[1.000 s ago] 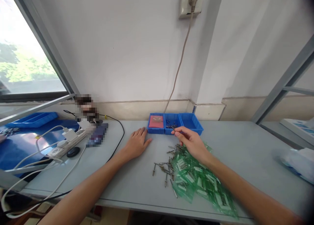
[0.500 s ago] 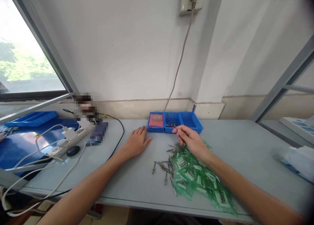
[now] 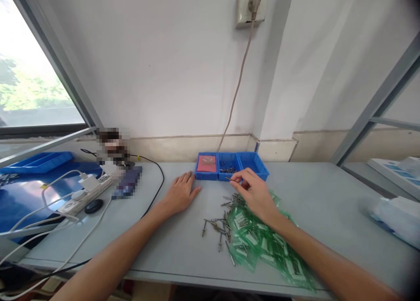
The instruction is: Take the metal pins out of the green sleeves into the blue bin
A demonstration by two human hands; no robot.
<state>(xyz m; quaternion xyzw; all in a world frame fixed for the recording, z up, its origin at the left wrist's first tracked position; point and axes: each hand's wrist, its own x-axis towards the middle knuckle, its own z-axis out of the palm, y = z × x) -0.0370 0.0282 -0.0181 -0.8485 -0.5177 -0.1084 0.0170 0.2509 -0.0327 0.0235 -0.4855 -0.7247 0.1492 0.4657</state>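
My left hand (image 3: pixel 180 190) lies flat on the table, fingers spread, beside the left end of a blue three-part bin (image 3: pixel 206 176). My right hand (image 3: pixel 251 188) is closed in a pinch on a small blind rivet (image 3: pixel 229 178), just in front of the bin's middle compartment. Several blind rivets (image 3: pixel 229 170) lie inside that compartment. A pink packet (image 3: pixel 207 163) fills the left compartment. Loose blind rivets (image 3: pixel 220 229) are scattered on the table below my right hand. Next to them, partly under my right forearm, is a heap of green plastic bags (image 3: pixel 259 237) with rivets and white labels.
On the left stand a white power strip (image 3: pixel 78 199) with cables, a black mouse-like object (image 3: pixel 93 206) and another blue tray (image 3: pixel 39 162). A plastic-wrapped pack (image 3: pixel 398 220) lies at the right edge. A cord (image 3: pixel 239 80) hangs from the wall socket (image 3: pixel 252 8).
My right hand has turned a little, and the pinched rivet now shows more plainly at its fingertips. My left hand stays in place. The whole view has shifted slightly.
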